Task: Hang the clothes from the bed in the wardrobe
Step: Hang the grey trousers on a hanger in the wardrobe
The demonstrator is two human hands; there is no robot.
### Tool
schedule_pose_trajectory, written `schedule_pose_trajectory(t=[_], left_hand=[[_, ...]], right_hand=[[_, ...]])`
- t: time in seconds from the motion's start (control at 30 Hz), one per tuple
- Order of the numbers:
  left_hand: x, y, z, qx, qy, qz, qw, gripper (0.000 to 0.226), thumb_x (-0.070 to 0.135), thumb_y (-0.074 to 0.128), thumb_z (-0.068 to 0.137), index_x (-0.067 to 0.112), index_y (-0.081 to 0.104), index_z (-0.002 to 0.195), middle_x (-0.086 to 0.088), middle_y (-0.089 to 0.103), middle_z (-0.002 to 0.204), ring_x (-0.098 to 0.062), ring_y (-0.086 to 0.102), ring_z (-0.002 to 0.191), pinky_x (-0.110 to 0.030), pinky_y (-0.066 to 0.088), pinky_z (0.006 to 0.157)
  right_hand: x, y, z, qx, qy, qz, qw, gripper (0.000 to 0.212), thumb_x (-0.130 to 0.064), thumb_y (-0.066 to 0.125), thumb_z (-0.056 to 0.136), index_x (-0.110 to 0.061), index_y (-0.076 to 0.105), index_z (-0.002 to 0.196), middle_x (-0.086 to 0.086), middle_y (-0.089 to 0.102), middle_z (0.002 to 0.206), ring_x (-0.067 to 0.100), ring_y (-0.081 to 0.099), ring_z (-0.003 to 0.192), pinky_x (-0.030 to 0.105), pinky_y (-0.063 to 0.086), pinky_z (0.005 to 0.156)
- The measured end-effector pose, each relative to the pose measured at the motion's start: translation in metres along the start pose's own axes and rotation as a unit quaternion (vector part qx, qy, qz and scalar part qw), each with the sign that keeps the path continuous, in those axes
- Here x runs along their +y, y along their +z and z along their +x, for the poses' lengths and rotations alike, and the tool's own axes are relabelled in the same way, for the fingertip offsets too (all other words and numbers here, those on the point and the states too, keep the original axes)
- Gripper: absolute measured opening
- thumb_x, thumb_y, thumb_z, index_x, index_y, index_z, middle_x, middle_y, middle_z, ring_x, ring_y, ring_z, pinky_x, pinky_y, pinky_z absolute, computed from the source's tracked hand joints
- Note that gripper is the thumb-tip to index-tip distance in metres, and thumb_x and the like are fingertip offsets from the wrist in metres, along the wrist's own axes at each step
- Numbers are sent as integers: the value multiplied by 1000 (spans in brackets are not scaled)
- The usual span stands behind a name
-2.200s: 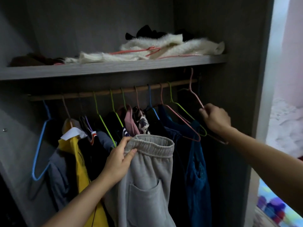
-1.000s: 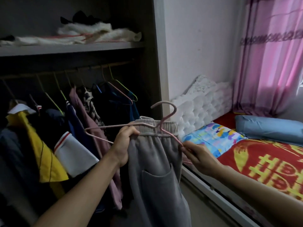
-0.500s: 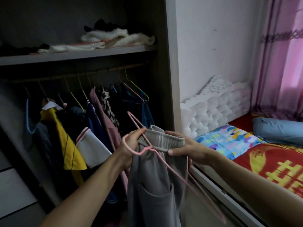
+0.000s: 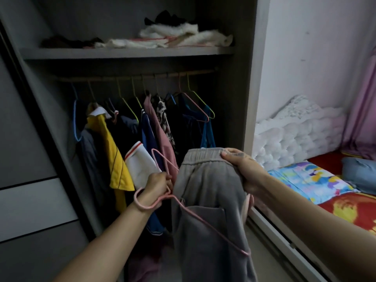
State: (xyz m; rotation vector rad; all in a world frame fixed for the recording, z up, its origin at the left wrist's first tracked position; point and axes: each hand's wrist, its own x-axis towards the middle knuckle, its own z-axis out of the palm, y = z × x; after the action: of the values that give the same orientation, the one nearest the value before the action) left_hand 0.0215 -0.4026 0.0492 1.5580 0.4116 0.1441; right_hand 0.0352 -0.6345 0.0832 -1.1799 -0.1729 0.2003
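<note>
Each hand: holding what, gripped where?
Left hand grips the pink hanger near its neck. Right hand pinches the grey trousers at the elastic waistband.

Was a home bedroom: stood before an open grey wardrobe [image 4: 246, 78] with a wooden rail [image 4: 142, 76] crowded with hung clothes [image 4: 114, 143], folded things on the shelf [image 4: 126, 52] above; beside it lay a bed [image 4: 345, 204] with white tufted headboard [image 4: 295, 135], patterned bedding, pink curtain [image 4: 364, 110].

Rail right end: bare stretch of wooden rail [image 4: 203, 71] is sitting open beside the wardrobe side panel [image 4: 242, 98].
Rail middle: hanging clothes [image 4: 156, 123] and empty hangers [image 4: 200, 107] are crowding it.
Below rail: grey trousers [image 4: 207, 200] are blocking the front.
</note>
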Motion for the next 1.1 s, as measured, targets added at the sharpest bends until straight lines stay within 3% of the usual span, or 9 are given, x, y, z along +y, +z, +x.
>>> schedule_pose_trajectory(t=[0.17, 0.27, 0.37, 0.53, 0.67, 0.73, 0.87, 0.97, 1.1], left_hand=[[3, -18, 12, 24, 0, 17, 1000, 21, 1, 41, 92, 2, 52, 73, -6, 46, 32, -22, 46, 34, -15, 34, 31], [2, -13, 13, -20, -16, 66, 997, 23, 1, 45, 91, 4, 52, 69, -6, 47, 39, -21, 45, 38, -16, 32, 34], [-9, 7, 8, -90, -21, 109, 990, 29, -5, 42, 91, 2, 48, 63, -4, 44, 33, -14, 41, 26, -14, 30, 32], [-29, 23, 14, -156, -92, 151, 972, 21, 0, 39, 90, 2, 52, 73, -13, 49, 49, -21, 46, 40, -25, 38, 49], [-8, 22, 27, -139, -108, 100, 979, 24, 4, 37, 95, 5, 48, 74, -3, 42, 37, -12, 38, 25, -15, 29, 37], [10, 27, 32, -130, -110, 32, 985, 26, 5, 38, 98, 3, 48, 73, -3, 42, 45, -8, 34, 25, -13, 28, 33], [43, 49, 27, -227, -158, -65, 959, 34, 23, 31, 105, 3, 47, 82, 3, 31, 38, -5, 27, 23, -12, 19, 28], [58, 70, 17, -283, -192, -126, 931, 31, 23, 30, 104, 0, 47, 91, 4, 29, 35, -6, 28, 24, -13, 19, 29], [72, 96, 4, -293, -195, -129, 927, 18, 10, 25, 96, 8, 43, 91, 1, 33, 39, -9, 32, 28, -14, 23, 33]], right_hand=[[-27, 2, 22, 46, -52, 8, 998, 8, -16, 59, 94, -12, 64, 98, 6, 70, 85, 17, 67, 78, 27, 56, 67], [-51, 8, 31, 33, -66, 19, 997, 13, -17, 55, 96, -12, 64, 103, 9, 69, 92, 19, 68, 81, 29, 57, 69], [-82, 20, 43, 35, -94, 25, 995, 15, -15, 50, 98, -12, 63, 103, 8, 71, 91, 17, 71, 79, 29, 58, 67], [-149, -1, 47, 124, -130, 69, 981, 38, -23, 54, 96, -7, 58, 130, 12, 68, 120, 23, 67, 106, 35, 60, 73], [-159, -60, 28, 189, -141, 68, 969, 31, -25, 49, 98, -8, 65, 118, 8, 73, 107, 18, 71, 96, 30, 59, 65], [-131, -100, 18, 230, -107, 62, 965, 29, -24, 48, 98, -8, 72, 99, 3, 76, 82, 12, 73, 75, 26, 57, 57], [-32, -179, 7, 354, 29, 18, 935, 19, -20, 50, 97, -7, 62, 103, 2, 70, 58, 12, 67, 50, 24, 54, 43], [46, -208, -6, 371, 146, -21, 917, 17, -18, 59, 92, -4, 62, 102, 10, 70, 73, 19, 66, 57, 27, 54, 49], [110, -215, -20, 307, 279, -121, 902, 30, -14, 70, 85, 4, 62, 107, 22, 67, 91, 29, 65, 70, 37, 58, 62]])
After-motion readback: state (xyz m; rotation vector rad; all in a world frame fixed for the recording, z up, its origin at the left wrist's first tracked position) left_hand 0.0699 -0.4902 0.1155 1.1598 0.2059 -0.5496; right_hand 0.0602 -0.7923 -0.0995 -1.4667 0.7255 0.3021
